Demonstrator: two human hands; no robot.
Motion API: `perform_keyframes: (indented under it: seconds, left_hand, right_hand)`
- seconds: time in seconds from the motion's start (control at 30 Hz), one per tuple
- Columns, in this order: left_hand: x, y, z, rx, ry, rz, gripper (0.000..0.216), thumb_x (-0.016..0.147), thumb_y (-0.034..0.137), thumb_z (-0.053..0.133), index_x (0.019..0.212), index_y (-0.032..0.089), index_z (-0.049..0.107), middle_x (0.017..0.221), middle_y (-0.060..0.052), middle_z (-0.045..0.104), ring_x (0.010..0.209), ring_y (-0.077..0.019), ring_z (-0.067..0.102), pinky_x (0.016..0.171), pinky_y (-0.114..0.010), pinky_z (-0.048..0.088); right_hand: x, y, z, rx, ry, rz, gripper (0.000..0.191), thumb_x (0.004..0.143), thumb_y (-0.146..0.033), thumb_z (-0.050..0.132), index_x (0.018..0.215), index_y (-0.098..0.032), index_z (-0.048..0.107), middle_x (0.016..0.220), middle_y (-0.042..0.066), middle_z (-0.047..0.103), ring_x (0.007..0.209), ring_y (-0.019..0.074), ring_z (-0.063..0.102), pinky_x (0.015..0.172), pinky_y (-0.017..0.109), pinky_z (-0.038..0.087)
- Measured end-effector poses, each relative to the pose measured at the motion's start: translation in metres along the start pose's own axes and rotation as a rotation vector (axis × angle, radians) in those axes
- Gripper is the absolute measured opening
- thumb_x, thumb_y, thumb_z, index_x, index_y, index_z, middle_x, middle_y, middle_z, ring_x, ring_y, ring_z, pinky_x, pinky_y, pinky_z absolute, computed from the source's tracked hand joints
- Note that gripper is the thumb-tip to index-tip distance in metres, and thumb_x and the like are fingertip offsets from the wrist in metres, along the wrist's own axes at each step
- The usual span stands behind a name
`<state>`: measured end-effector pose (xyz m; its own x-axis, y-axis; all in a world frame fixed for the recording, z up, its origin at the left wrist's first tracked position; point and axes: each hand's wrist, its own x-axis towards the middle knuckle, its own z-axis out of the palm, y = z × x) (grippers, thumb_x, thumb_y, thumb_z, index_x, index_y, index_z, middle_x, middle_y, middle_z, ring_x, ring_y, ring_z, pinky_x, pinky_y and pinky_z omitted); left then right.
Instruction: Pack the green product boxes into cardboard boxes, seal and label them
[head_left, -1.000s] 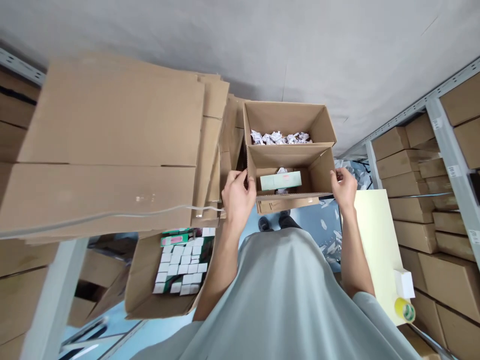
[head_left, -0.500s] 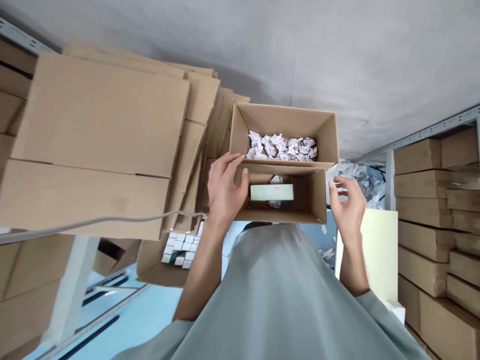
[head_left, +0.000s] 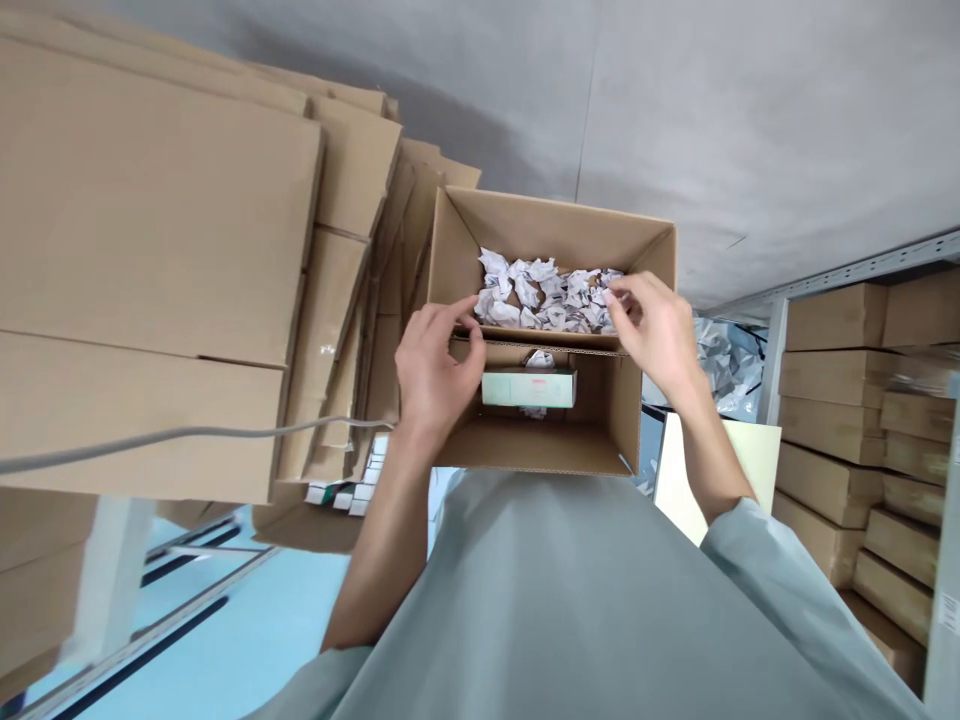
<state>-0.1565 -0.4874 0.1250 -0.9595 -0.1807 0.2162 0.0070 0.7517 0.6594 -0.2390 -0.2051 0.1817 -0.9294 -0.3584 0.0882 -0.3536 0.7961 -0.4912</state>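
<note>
Two open cardboard boxes stand one behind the other before me. The far box point(head_left: 559, 218) has crumpled white paper point(head_left: 525, 285) on its bottom. In the near box point(head_left: 540, 445) a small pale green carton point(head_left: 529, 388) lies over some crumpled paper. My left hand point(head_left: 439, 375) is at the left end of the boxes' adjoining rims, with its fingers over the far box and its thumb over the near one, spread apart. My right hand point(head_left: 660, 325) reaches over the far box's right front rim. Its thumb and forefinger are slightly apart beside the crumpled paper; no held thing shows.
Flattened cardboard sheets point(head_left: 150, 200) are stacked on the left, with a grey cable point(head_left: 187, 433) across them. Below is a carton of small white boxes point(head_left: 364, 490). Closed brown boxes point(head_left: 829, 435) fill a rack at right. Crumpled paper point(head_left: 724, 365) lies behind my right hand.
My right hand has moved left and up, from beside the boxes to over the far box. My left hand stays at the rims. The view has shifted slightly.
</note>
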Motion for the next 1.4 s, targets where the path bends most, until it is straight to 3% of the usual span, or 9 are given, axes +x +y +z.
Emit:
perform_keyframes:
  seconds: [0.2,0.47,0.6,0.7,0.83,0.97,1.17,1.27,1.4]
  left_hand:
    - [0.005,0.0,0.001,-0.091,-0.029,-0.047,0.04,0.103,0.019,0.057,0.137,0.027,0.074,0.114,-0.006,0.079,0.114,-0.0259,0.075,0.112,-0.042,0.055]
    - [0.002,-0.007,0.004,-0.127,-0.031,-0.06,0.037,0.103,0.016,0.054,0.13,0.026,0.077,0.11,-0.004,0.083,0.112,-0.0249,0.078,0.114,-0.043,0.053]
    - [0.0,-0.011,0.005,-0.17,0.0,-0.101,0.041,0.102,0.019,0.06,0.14,0.027,0.072,0.116,-0.004,0.079,0.112,-0.0246,0.077,0.115,-0.043,0.053]
    - [0.0,-0.014,0.005,-0.191,0.007,-0.113,0.043,0.101,0.021,0.063,0.143,0.028,0.07,0.114,-0.003,0.077,0.11,-0.0241,0.075,0.115,-0.043,0.054]
    - [0.001,-0.015,0.004,-0.167,-0.022,-0.097,0.041,0.102,0.019,0.059,0.14,0.028,0.073,0.112,-0.003,0.077,0.111,-0.0242,0.075,0.115,-0.042,0.052]
    - [0.0,-0.011,0.004,-0.128,-0.043,-0.089,0.04,0.104,0.019,0.054,0.138,0.027,0.075,0.116,-0.006,0.079,0.114,-0.0259,0.075,0.113,-0.042,0.05]
    - [-0.002,-0.008,0.005,-0.12,-0.082,-0.067,0.036,0.107,0.02,0.053,0.133,0.028,0.077,0.124,-0.008,0.08,0.122,-0.0286,0.074,0.114,-0.044,0.048]
    - [-0.003,-0.009,0.006,-0.118,-0.095,-0.068,0.036,0.108,0.021,0.052,0.134,0.029,0.076,0.126,-0.007,0.08,0.125,-0.0294,0.073,0.117,-0.045,0.046]
    - [-0.004,-0.011,0.007,-0.108,-0.109,-0.067,0.036,0.108,0.021,0.051,0.134,0.029,0.076,0.124,-0.007,0.079,0.126,-0.0302,0.072,0.118,-0.046,0.045]
  right_hand:
    - [0.072,-0.017,0.011,-0.255,-0.299,-0.089,0.034,0.116,-0.032,0.051,0.141,-0.021,0.072,0.135,0.015,0.078,0.118,0.0353,0.074,0.098,0.044,0.056]
    - [0.153,0.017,0.108,-0.669,-0.895,0.028,0.055,0.099,-0.032,0.085,0.147,-0.009,0.073,0.147,0.025,0.077,0.134,0.0391,0.073,0.106,0.043,0.059]
    - [0.157,0.027,0.141,-0.708,-0.998,0.041,0.07,0.096,-0.034,0.088,0.157,-0.009,0.066,0.157,0.024,0.071,0.141,0.0382,0.07,0.109,0.042,0.059]
    - [0.152,0.027,0.146,-0.702,-0.982,0.051,0.068,0.096,-0.027,0.086,0.158,-0.01,0.065,0.158,0.025,0.07,0.143,0.0377,0.069,0.111,0.042,0.058]
    - [0.147,0.026,0.124,-0.673,-0.858,0.049,0.06,0.097,-0.023,0.081,0.154,-0.011,0.067,0.149,0.026,0.074,0.136,0.0382,0.072,0.109,0.043,0.059]
    - [0.124,0.016,0.066,-0.515,-0.601,-0.019,0.056,0.097,-0.03,0.079,0.149,-0.015,0.067,0.137,0.021,0.078,0.124,0.0382,0.073,0.105,0.049,0.059]
    - [0.024,-0.044,-0.027,-0.324,-0.349,-0.007,0.051,0.102,-0.03,0.07,0.152,-0.026,0.062,0.137,0.014,0.073,0.114,0.0369,0.074,0.097,0.049,0.059]
    - [-0.03,-0.07,-0.044,-0.275,-0.368,0.035,0.056,0.101,-0.026,0.071,0.155,-0.03,0.061,0.14,0.012,0.071,0.111,0.0357,0.075,0.09,0.045,0.061]
    - [-0.077,-0.081,-0.035,-0.249,-0.422,0.069,0.063,0.1,-0.023,0.07,0.161,-0.034,0.059,0.147,0.011,0.068,0.116,0.0354,0.076,0.082,0.041,0.064]
